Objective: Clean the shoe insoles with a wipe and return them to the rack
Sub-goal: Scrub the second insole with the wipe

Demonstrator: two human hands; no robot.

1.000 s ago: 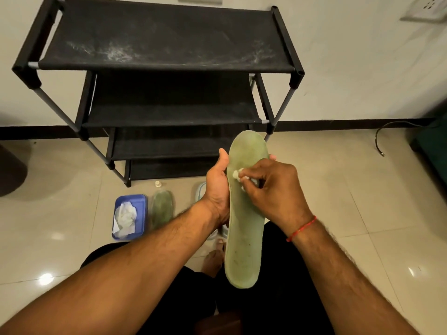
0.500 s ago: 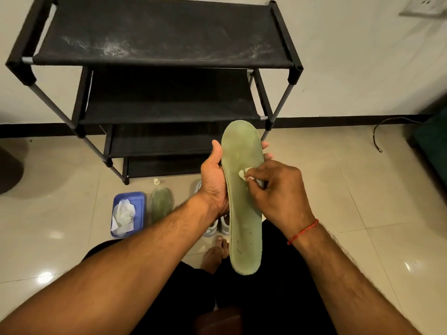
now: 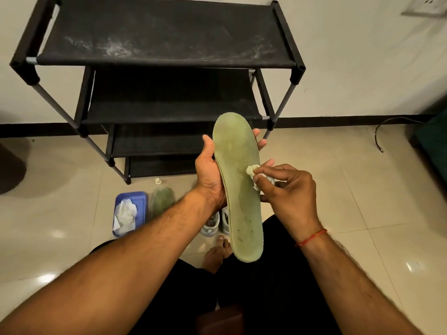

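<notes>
A long green insole (image 3: 239, 189) stands nearly upright in front of me, toe end up, with dark specks near its heel. My left hand (image 3: 210, 175) grips it around the middle from the left, fingertips showing past its right edge. My right hand (image 3: 287, 192) pinches a small crumpled white wipe (image 3: 252, 174) against the insole's right edge. A second green insole (image 3: 162, 200) lies on the floor below the black four-tier shoe rack (image 3: 167, 54), whose shelves hold nothing visible.
A blue tray (image 3: 142, 198) with used white wipes sits on the tiled floor left of the second insole. A small white cap (image 3: 158, 181) lies near the rack's foot. Pale shoes (image 3: 212, 226) show behind my left wrist. A black cable (image 3: 379, 134) lies at the right wall.
The insole has risen and tilted slightly. My right hand with the wipe has slid from the insole's middle to its right edge.
</notes>
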